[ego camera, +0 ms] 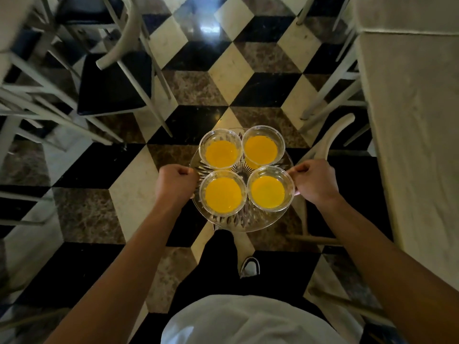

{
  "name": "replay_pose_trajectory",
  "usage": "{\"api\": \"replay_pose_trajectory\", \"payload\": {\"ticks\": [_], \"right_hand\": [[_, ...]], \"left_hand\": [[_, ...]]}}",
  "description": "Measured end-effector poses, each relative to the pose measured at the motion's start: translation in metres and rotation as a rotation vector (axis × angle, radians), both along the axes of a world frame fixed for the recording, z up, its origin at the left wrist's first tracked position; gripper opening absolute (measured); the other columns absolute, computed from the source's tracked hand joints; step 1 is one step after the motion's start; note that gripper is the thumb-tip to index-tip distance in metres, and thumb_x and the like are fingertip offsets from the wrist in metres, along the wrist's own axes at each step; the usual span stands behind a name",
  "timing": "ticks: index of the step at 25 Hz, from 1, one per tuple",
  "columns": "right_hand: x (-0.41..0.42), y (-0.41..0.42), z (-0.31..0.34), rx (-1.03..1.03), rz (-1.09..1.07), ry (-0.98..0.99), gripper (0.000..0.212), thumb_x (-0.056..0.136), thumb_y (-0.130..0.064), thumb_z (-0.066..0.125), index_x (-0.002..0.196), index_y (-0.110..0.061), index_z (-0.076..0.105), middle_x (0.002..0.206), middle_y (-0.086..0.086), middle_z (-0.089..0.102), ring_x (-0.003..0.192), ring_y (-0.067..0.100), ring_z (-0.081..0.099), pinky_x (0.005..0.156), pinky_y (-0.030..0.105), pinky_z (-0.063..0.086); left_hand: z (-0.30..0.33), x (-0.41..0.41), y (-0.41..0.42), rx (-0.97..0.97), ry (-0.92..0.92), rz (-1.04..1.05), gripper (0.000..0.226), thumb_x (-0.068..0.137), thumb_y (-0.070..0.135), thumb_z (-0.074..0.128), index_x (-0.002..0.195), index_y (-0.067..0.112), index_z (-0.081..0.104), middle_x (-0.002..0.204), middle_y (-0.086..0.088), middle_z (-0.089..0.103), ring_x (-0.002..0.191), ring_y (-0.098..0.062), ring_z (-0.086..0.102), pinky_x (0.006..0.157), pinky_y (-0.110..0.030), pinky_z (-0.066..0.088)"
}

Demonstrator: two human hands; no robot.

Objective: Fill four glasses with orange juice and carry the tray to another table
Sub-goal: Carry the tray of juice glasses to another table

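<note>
Both forearms extend forward. Left hand (176, 182) and right hand (314, 181) grip opposite edges of a clear round tray (250, 223), held in the air over the chequered floor (223, 70). Four juice-filled glasses (223, 193) stand clustered on it between the hands.

Looks like a café or restaurant dining room you're standing in. Floor (248, 78) is polished stone tile in a black, cream and brown cube pattern, glossy enough to reflect a light. Several matching pale bentwood chairs (116, 78) with dark seats on your left, more chair legs (332, 90) on the right. Table with a white tablecloth (409, 120) runs down the right edge, another white-covered corner at top left. Repeated seating sets with a walkway between suggest public dining, not a home.
</note>
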State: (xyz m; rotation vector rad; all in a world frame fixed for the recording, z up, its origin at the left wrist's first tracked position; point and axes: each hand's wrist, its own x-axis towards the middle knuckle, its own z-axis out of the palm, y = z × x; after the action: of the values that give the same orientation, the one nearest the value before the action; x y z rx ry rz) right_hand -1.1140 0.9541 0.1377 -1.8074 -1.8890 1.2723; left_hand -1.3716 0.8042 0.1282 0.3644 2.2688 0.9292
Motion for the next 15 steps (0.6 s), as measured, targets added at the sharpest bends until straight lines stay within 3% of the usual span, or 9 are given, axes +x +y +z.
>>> {"api": "replay_pose_trajectory", "payload": {"ticks": [7,10,15], "right_hand": [[-0.045,0.059,-0.002,0.049,-0.039,-0.038,0.024,0.086,-0.017,0.076,0.065,-0.029,0.076,0.059,-0.024,0.070,0.053,-0.004,0.069,0.041,0.008,0.048],[-0.068,0.083,-0.003,0.047,-0.063,-0.055,0.024,0.085,-0.016,0.076,0.065,-0.029,0.076,0.059,-0.023,0.071,0.056,-0.005,0.069,0.046,0.012,0.054],[-0.099,0.120,-0.005,0.049,-0.097,-0.087,0.024,0.086,-0.018,0.078,0.066,-0.030,0.075,0.055,-0.018,0.069,0.054,-0.013,0.064,0.039,0.001,0.038]], "left_hand": [[-0.004,-0.056,0.079,-0.002,-0.033,-0.060,0.017,0.089,0.015,0.071,0.073,0.012,0.076,0.074,-0.018,0.077,0.077,-0.042,0.076,0.076,-0.059,0.065],[-0.002,-0.082,0.111,0.013,-0.047,-0.095,0.021,0.089,0.016,0.070,0.070,0.014,0.077,0.062,-0.008,0.074,0.064,-0.032,0.072,0.076,-0.057,0.065],[0.000,-0.113,0.155,0.035,-0.073,-0.145,0.020,0.089,0.011,0.069,0.071,0.008,0.075,0.055,-0.006,0.067,0.058,-0.025,0.065,0.077,-0.059,0.064]]}}
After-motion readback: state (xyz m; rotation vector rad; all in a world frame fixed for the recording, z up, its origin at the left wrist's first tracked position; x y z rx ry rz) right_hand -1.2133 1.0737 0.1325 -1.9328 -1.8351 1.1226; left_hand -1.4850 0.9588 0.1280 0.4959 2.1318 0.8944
